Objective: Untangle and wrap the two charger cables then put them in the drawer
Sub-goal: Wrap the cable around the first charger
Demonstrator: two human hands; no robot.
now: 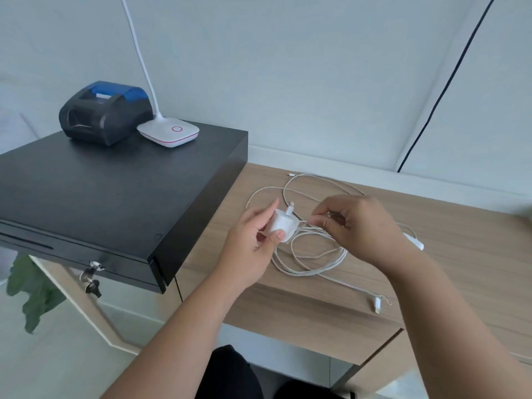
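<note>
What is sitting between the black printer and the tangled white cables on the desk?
In the head view, a white lamp base stands beside the printer on the black cash drawer; bare wooden desk then reaches the cables.

Black receipt printer [105, 112], white lamp base [168, 131], hanging keys [91, 280]

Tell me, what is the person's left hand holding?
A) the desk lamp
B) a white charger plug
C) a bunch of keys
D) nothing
B: the left hand grips the white charger plug above the wooden table, while the keys hang from the black drawer's lock.
</note>
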